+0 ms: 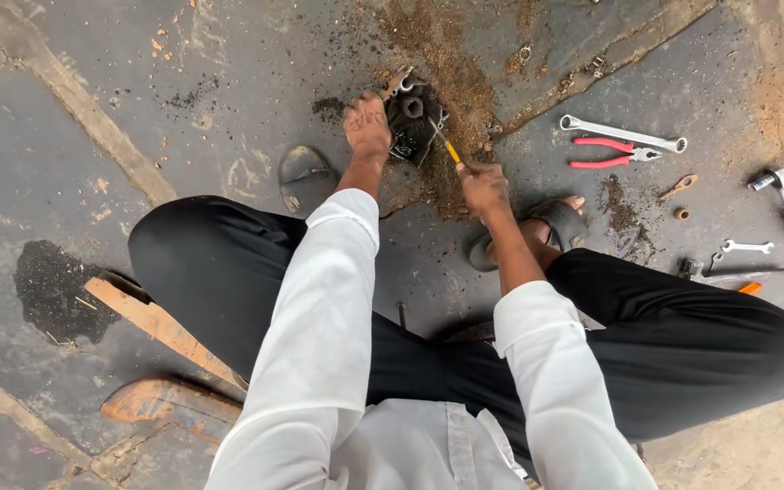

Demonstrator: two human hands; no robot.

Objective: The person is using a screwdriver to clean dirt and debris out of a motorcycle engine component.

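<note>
I squat on a dark stone floor in black trousers and a white shirt. My left hand [367, 125] grips a dark, greasy metal machine part [413, 120] standing on the ground in front of me. My right hand [483, 184] holds a screwdriver [447, 148] with a yellow handle, its tip pointing up-left into the part. Rusty brown dust [451, 77] is spread on the floor around and behind the part.
To the right lie a long spanner [623, 133], red-handled pliers [612, 152], a small spanner [747, 246], a hammer [780, 186] and another long tool [755, 270]. A wooden board [161, 327] lies under my left leg. A dark stain [52, 290] marks the floor at left.
</note>
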